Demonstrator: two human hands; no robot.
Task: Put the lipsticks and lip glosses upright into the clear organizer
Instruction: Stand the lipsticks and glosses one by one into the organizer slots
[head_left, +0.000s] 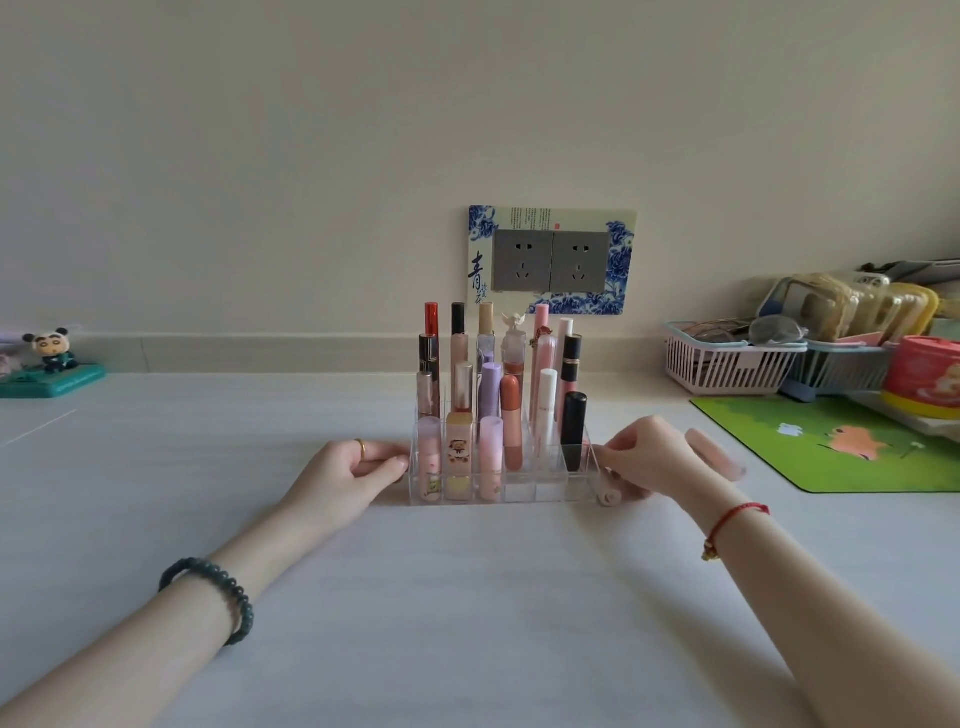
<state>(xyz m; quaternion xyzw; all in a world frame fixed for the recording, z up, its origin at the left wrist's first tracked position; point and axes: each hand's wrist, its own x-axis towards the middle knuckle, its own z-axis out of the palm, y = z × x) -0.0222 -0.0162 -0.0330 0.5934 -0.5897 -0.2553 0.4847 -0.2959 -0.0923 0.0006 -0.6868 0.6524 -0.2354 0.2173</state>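
Clear organizer (525, 489) sits mid-surface, near the wall, under the socket plate (550, 260). Most slots hold upright tubes: black lipstick (574, 431) front right, orange lipstick (511, 431) next to it, white tube (546, 410) behind; two front slots show nothing inside. Left hand (358, 465): fingers curled, tips against the organizer's left wall; can't tell if it actually grips. Right hand (649, 457): thumb and forefinger pinch the top edge of the right wall. One peach tube (609, 494) lies flat on the white surface (467, 597), touching the organizer's right front corner, partly under the right palm. Second peach tube (714, 452) lies flat just beyond the right hand, blurred. Green mat (831, 467), pink basket (727, 366) far right; panda figurine (52, 353) far left.
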